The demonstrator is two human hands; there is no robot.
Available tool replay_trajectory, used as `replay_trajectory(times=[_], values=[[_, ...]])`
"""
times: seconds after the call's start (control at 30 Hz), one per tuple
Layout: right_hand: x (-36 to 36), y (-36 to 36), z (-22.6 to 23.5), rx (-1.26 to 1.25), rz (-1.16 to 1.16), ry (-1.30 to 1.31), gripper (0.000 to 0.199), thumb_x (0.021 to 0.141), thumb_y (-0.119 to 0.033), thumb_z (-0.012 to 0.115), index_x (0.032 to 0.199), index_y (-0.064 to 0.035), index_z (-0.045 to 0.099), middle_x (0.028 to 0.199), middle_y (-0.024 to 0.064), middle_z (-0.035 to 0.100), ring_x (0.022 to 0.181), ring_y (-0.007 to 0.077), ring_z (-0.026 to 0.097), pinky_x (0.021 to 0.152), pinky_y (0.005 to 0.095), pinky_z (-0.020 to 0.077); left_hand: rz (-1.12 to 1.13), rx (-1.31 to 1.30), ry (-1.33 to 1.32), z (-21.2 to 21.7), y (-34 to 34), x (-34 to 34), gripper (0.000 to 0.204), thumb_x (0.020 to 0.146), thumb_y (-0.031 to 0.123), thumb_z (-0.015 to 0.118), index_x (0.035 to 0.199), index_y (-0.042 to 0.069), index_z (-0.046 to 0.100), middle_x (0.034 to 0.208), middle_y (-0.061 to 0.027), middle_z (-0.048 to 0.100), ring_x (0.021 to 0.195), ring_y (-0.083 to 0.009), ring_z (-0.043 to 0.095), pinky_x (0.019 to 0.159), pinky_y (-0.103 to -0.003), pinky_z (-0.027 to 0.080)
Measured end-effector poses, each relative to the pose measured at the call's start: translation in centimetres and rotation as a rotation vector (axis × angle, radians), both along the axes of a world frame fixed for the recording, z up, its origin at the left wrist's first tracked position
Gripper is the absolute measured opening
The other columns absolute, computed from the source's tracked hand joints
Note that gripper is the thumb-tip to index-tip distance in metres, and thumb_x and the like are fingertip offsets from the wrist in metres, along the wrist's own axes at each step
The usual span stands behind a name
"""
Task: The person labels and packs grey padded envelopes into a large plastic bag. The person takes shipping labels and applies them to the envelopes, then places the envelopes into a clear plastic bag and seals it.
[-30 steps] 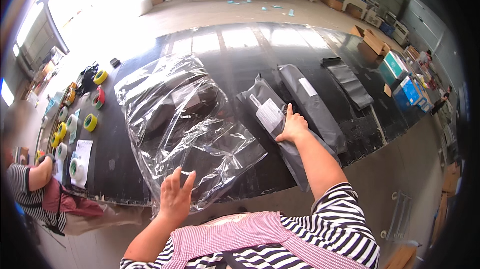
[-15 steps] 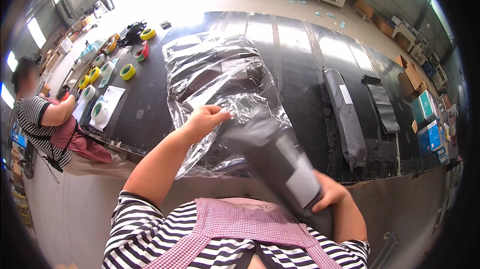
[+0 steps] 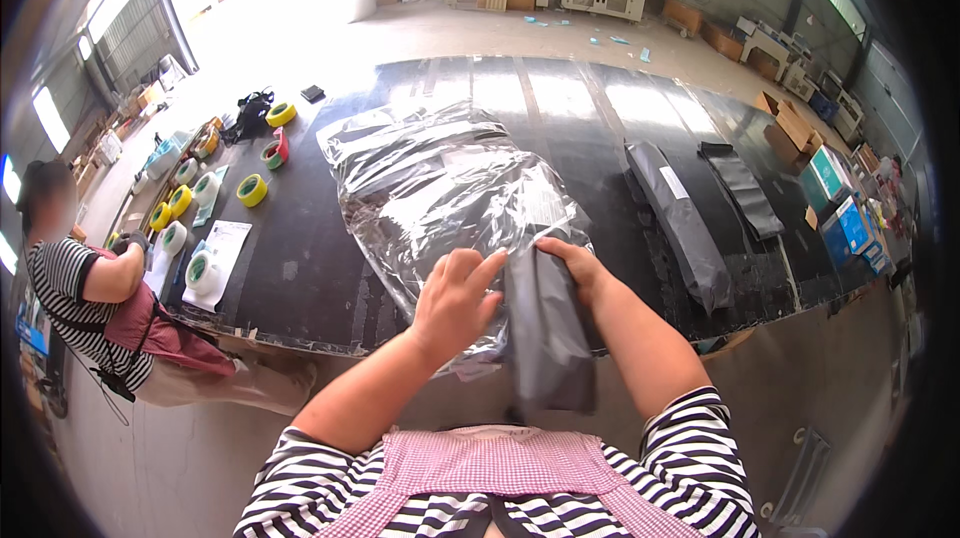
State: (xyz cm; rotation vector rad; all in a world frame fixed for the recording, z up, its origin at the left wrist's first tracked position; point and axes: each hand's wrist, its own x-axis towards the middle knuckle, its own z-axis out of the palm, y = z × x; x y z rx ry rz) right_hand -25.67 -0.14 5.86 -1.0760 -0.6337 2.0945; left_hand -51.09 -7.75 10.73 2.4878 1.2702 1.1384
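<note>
My right hand [image 3: 578, 266] grips the upper end of a long dark grey plastic package [image 3: 550, 338], thumb and fingers pinched on it. The package extends toward me past the table's near edge, its lower end blurred. My left hand [image 3: 455, 303] is beside the package's upper left side, fingers apart; whether the fingertips touch it I cannot tell. Under and beyond both hands, a large crinkled clear plastic bag [image 3: 420, 200] lies over dark contents on the black table [image 3: 300, 273].
Rightward lie another long grey package [image 3: 680, 228] with a white label and a flat grey bag [image 3: 740, 193]. Boxes [image 3: 850, 228] stand at the right end. Several tape rolls [image 3: 252, 190] and a paper sheet [image 3: 232, 238] occupy the left side, where another person [image 3: 110, 278] stands.
The grey package has swung from a diagonal to nearly straight toward me. My right hand has gone from its near end to its far end. My left hand has left the clear plastic.
</note>
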Motion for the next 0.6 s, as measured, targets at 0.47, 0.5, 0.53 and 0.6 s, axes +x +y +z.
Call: replay_trajectory(times=[0.47, 0.5, 0.53, 0.6], values=[[-12.2, -1.8, -8.2, 0.083, -0.499, 0.201, 0.035, 0.090, -0.029, 0.071, 0.114, -0.0042, 0.067, 0.106, 0.0108, 0.072, 0.098, 0.0269, 0.068, 0.094, 0.0429, 0.0535, 0.052, -0.338, -0.914, -11.8, -5.2, -11.8, 0.008, 0.100, 0.008, 0.057, 0.102, 0.007, 0.049, 0.089, -0.0015, 0.050, 0.076, -0.0074, 0.048, 0.069, -0.024, 0.042], [-13.4, -3.5, -6.4, 0.059, -0.366, 0.152, 0.043, 0.091, -0.036, 0.070, 0.119, -0.0040, 0.066, 0.109, 0.0116, 0.071, 0.100, 0.0277, 0.068, 0.096, 0.0444, 0.0529, 0.044, -0.351, -1.061, -12.4, -5.3, -11.1, 0.008, 0.099, 0.002, 0.056, 0.102, 0.006, 0.050, 0.088, -0.0020, 0.051, 0.076, -0.0082, 0.049, 0.069, -0.024, 0.043], [-14.2, -5.6, -4.9, -0.095, -0.092, 0.399, 0.049, 0.092, -0.042, 0.067, 0.123, -0.0037, 0.064, 0.114, 0.0130, 0.070, 0.105, 0.0290, 0.067, 0.098, 0.0461, 0.0515, 0.035, -0.273, -0.943, -11.5, -5.3, -10.1, 0.007, 0.099, 0.001, 0.055, 0.102, 0.006, 0.050, 0.088, -0.0025, 0.050, 0.076, -0.0088, 0.049, 0.070, -0.024, 0.042], [-15.2, -7.2, -4.5, -0.193, 0.130, 0.647, 0.056, 0.093, -0.048, 0.063, 0.127, -0.0034, 0.060, 0.121, 0.0146, 0.067, 0.111, 0.0306, 0.065, 0.102, 0.0478, 0.0496, -0.026, -0.291, -0.890, -11.4, -5.1, -9.2, 0.008, 0.099, -0.001, 0.055, 0.100, 0.005, 0.050, 0.089, -0.0034, 0.049, 0.074, -0.0095, 0.046, 0.067, -0.024, 0.041]])
